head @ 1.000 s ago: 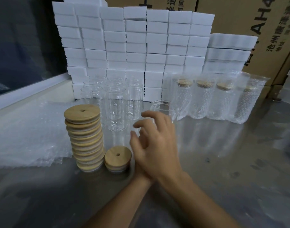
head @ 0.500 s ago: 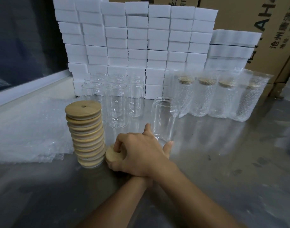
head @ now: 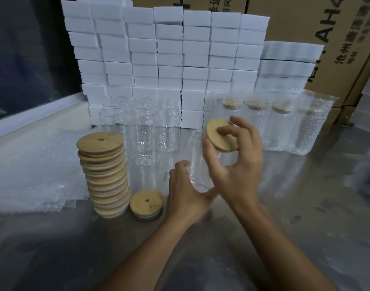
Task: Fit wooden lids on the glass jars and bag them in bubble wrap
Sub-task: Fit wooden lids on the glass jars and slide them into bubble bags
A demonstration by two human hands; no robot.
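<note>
We see the right hand (head: 236, 164) pinching a wooden lid (head: 218, 135), its grip curled round the rim, tilted just above the mouth of a glass jar (head: 197, 162). The left hand (head: 185, 194) cups that jar's base on the counter (head: 306, 206). A lid stack (head: 105, 175) stands left.

Right hand (head: 236, 166) pinches wooden lid (head: 218, 134) tilted over mouth of glass jar (head: 197, 162); left hand (head: 185, 192) grips jar low. Left of fingers (head: 226, 130): single lid (head: 146, 202), tall lid stack (head: 105, 173), bubble wrap (head: 33, 175) on tabletop (head: 306, 206). Beyond fingers: empty jars (head: 144, 131), bagged jars (head: 280, 127).
</note>
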